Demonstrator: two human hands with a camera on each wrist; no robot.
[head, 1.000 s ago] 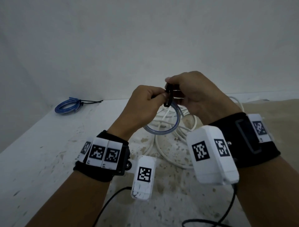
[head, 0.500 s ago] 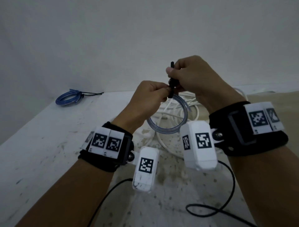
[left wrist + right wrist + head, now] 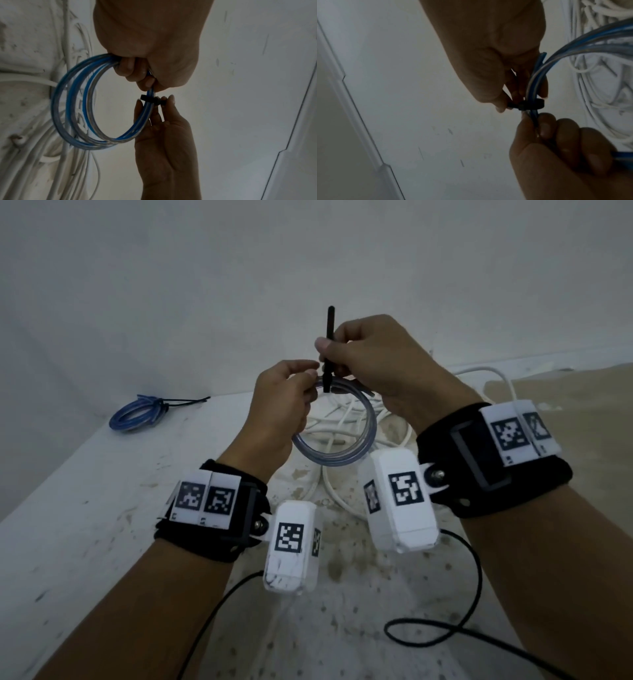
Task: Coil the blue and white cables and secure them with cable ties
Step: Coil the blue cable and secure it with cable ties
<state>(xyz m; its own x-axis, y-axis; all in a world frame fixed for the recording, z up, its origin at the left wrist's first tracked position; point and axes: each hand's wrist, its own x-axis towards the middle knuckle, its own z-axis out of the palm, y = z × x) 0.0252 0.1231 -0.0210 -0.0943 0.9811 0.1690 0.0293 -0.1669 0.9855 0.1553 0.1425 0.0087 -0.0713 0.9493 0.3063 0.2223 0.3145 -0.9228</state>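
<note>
Since a second ago the right hand (image 3: 373, 364) has risen, drawing the black cable tie (image 3: 327, 350) upward so its tail now stands well above the knuckles. Largest in view is the stained white table (image 3: 85, 508), with the loose white cable (image 3: 346, 422) heaped on it directly beneath the hands. Both forearms reach forward over the table, wrists raised, hands close together above that heap. Held over it, the blue cable coil (image 3: 77, 105) hangs from the left hand (image 3: 281, 412), whose fingers curl round the coil's top. Just beside them the right hand pinches the tie, thumb and forefinger clamped on its tail; its loop circles the coil's strands. A second blue coil (image 3: 137, 414), already tied, lies at the table's far left corner.
</note>
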